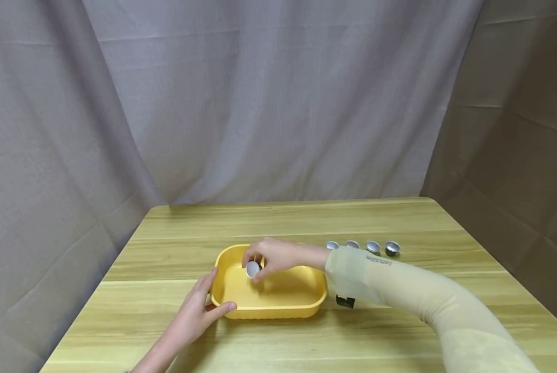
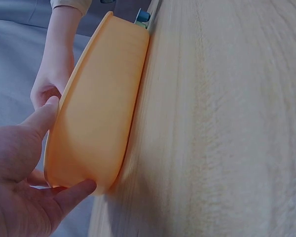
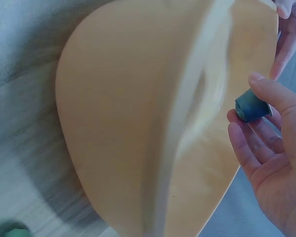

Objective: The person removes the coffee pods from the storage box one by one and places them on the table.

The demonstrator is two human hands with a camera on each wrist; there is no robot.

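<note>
The right hand pinches one small capsule in its fingers over the empty yellow tub, whose corner the left hand grips, while four more capsules wait in a row on the desk.

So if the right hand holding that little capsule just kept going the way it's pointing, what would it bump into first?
Probably the yellow tub. The right hand pinches a small capsule over the tub's left end, fingers angled down and left, so the floor or left wall comes first. The left hand grips that end outside; depth is unclear.
</note>
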